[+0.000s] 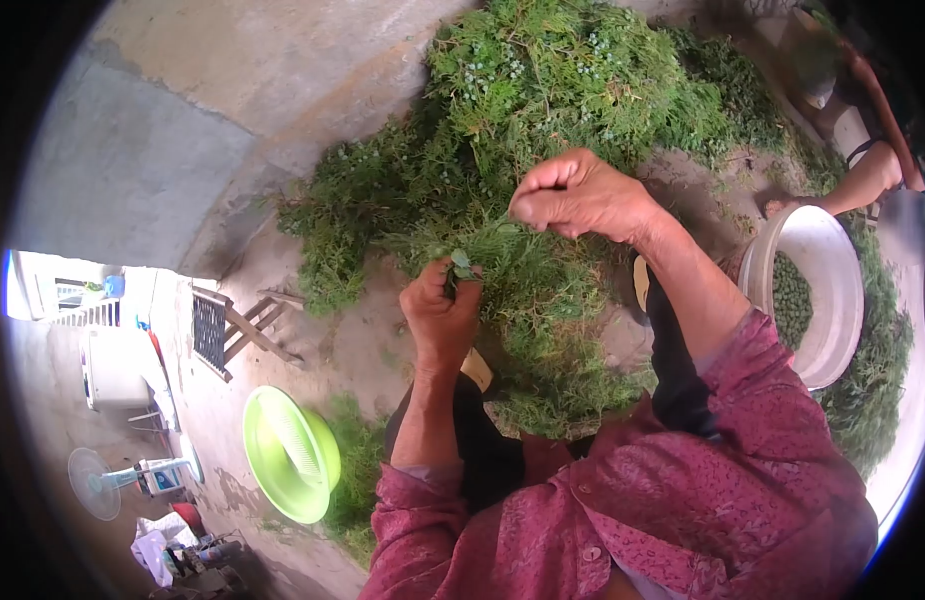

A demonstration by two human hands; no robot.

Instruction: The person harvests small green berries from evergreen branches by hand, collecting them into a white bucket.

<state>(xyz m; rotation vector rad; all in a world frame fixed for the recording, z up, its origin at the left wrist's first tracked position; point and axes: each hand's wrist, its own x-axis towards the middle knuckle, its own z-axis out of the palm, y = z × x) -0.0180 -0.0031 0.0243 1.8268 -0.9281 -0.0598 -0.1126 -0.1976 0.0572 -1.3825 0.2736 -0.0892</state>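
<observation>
My left hand (443, 312) is closed in a pinch on a green sprig (465, 262), whose leafy fronds spread out to the right. Up and to the right of it, my right hand (588, 200) hovers over the greenery with thumb and fingers pressed together. Whatever lies between those fingertips, if anything, is too small to make out. Beyond both hands rises a large heap of cut evergreen branches (573, 75) dotted with pale blue-green berries. More loose fronds (563, 390) lie on the floor between my legs.
To my right, a white bucket (851, 290) holds many small green berries (791, 300). A lime-green basin (258, 450) with a strainer is at left, near a folding stool (248, 330) and a fan (95, 482). Another person's arm (868, 180) shows at upper right.
</observation>
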